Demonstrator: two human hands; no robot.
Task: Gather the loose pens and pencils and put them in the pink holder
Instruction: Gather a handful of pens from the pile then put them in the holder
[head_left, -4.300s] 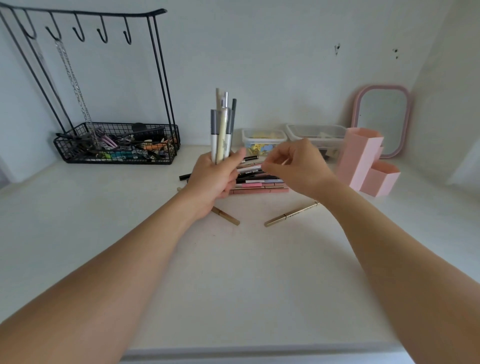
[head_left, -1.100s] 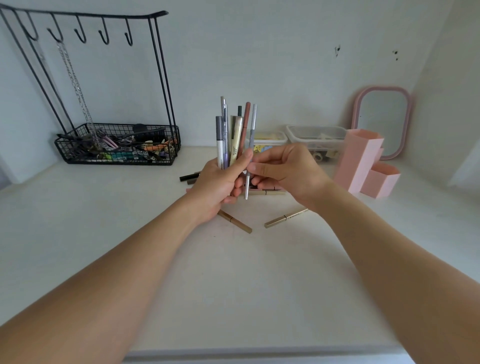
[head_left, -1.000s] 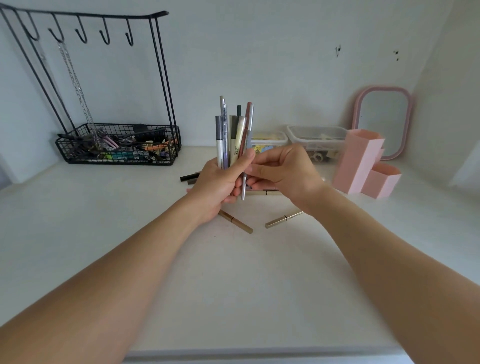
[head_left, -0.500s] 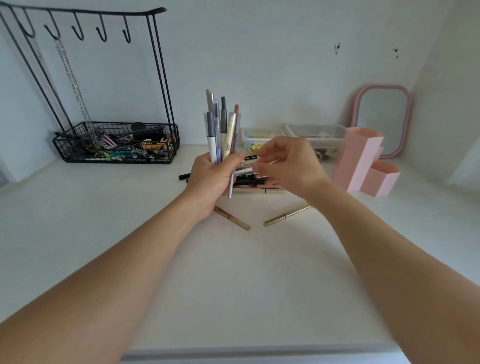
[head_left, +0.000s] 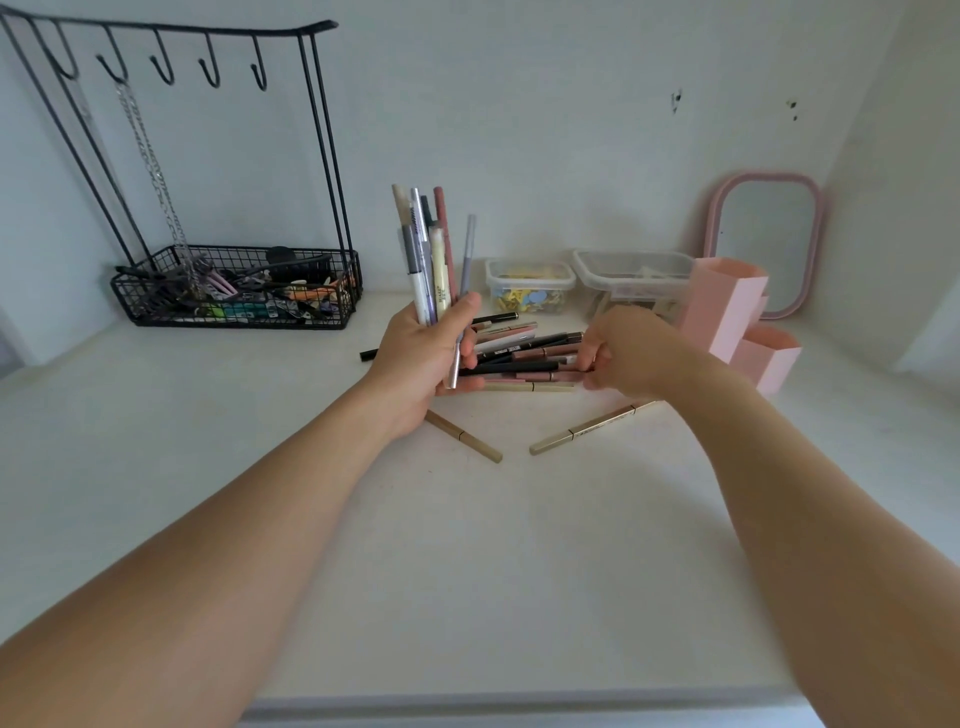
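Pens and pencils stand bunched upright in the left hand (head_left: 423, 353), its fingers curled round the bundle (head_left: 431, 260) above a white worktop (head_left: 467, 571). One slim grey pen (head_left: 464, 296) sits at the bundle's right edge, under the thumb. A cream pen in the bundle carries small print, too blurred to read. The right hand (head_left: 621, 351) reaches into the loose pile (head_left: 524, 353) lying flat between the two hands, fingers bent down onto its right end; whether they actually pinch a pen cannot be told from this angle. Black pens in the pile bear white lettering, also unreadable. Two gold pencils lie apart in front: one (head_left: 464, 436) partly under the left wrist, the other (head_left: 592, 426) running under the right forearm. The pink holder (head_left: 724, 306) stands just right of the right hand, with a lower compartment (head_left: 769, 358) joined beside it. Behind are two clear lidded tubs (head_left: 530, 286), a pink-framed mirror (head_left: 766, 244) against the wall, and, far left, a black wire basket (head_left: 234, 291) with a hook rack (head_left: 171, 52) and a hanging chain (head_left: 150, 156).
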